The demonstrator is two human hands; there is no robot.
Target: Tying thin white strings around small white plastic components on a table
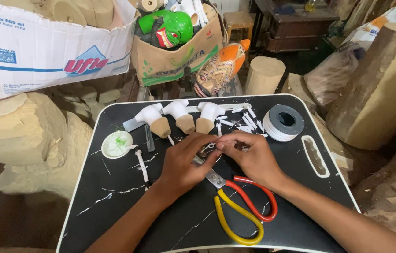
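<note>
Both hands meet at the middle of a black tray table. My left hand and my right hand pinch a small white piece between their fingertips; it is mostly hidden by the fingers. Under the hands lie pliers with one red and one yellow handle, jaws covered by my left hand. Behind the hands stand three small carved wooden pieces with white-painted tops. Several short white sticks lie beside them.
A roll of white cord on a grey spool sits at the back right of the tray. A small white dish with green paint and a paintbrush lie at left. Cardboard boxes, painted masks and wood blocks surround the tray.
</note>
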